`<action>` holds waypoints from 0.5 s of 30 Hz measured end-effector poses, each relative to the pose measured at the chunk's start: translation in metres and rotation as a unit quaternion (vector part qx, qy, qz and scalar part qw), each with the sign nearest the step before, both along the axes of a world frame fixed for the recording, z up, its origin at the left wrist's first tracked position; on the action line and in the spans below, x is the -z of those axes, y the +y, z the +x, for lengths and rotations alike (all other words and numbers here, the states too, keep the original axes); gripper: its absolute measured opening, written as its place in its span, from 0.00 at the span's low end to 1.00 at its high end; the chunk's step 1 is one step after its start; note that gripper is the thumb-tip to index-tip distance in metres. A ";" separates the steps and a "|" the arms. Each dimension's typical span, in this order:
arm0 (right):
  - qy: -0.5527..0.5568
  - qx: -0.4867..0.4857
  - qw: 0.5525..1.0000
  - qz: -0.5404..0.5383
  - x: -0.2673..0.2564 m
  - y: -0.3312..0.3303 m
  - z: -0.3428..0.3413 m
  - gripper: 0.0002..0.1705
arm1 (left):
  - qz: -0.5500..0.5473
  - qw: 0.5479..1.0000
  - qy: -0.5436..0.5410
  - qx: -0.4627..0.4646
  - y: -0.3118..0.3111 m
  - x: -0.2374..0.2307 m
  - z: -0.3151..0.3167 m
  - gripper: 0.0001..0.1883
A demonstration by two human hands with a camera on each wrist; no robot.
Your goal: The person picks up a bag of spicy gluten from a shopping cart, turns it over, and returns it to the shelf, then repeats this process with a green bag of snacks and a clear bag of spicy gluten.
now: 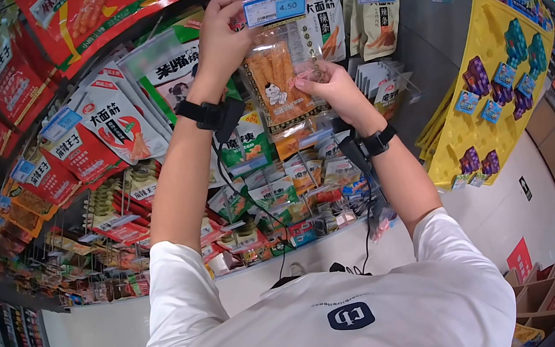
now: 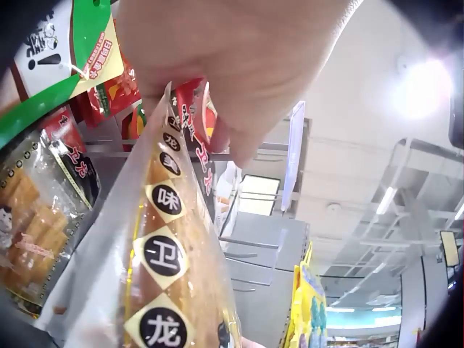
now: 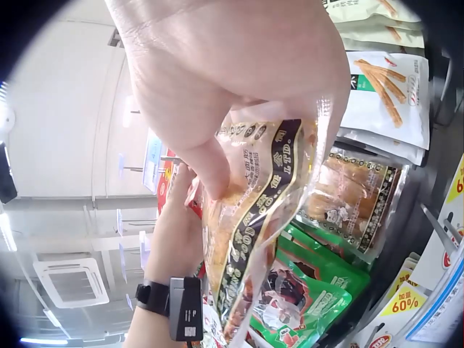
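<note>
A clear packet of orange-brown spicy gluten strips (image 1: 275, 90) with a small cartoon figure hangs upright in front of the rack, under a price tag (image 1: 277, 8) reading 4.50. My left hand (image 1: 222, 43) pinches its top corner; in the left wrist view that hand (image 2: 239, 65) covers the packet's upper end. With thumb and fingers, my right hand (image 1: 343, 94) grips the packet's right edge. The right wrist view shows the thumb of this hand (image 3: 246, 72) on the printed face of the packet (image 3: 250, 217). Another similar clear packet (image 3: 348, 199) hangs behind it.
White snack bags (image 1: 113, 119) and green bags (image 1: 243, 142) hang on hooks around the hands. Red bags (image 1: 128, 8) fill the upper left. A yellow hanging display (image 1: 495, 81) stands to the right. Metal hooks (image 2: 250, 243) jut from the grey rack panel.
</note>
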State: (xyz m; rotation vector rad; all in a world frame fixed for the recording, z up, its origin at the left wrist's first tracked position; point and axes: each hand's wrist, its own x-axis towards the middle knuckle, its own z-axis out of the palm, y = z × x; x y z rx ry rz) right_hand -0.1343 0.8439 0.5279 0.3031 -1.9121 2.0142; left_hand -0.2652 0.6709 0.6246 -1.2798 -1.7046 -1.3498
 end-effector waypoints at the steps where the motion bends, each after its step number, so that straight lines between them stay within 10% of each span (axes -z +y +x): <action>1: -0.009 -0.005 1.000 -0.013 0.001 0.001 -0.006 0.21 | -0.030 0.998 0.021 -0.054 -0.002 0.000 0.004 0.18; 7: -0.046 0.024 0.998 0.041 0.003 0.014 -0.061 0.20 | -0.111 0.938 0.168 -0.282 -0.008 0.013 0.032 0.15; 15: -0.046 0.036 0.997 0.047 0.002 0.011 -0.111 0.16 | -0.218 0.971 0.030 -0.089 -0.036 0.051 0.057 0.11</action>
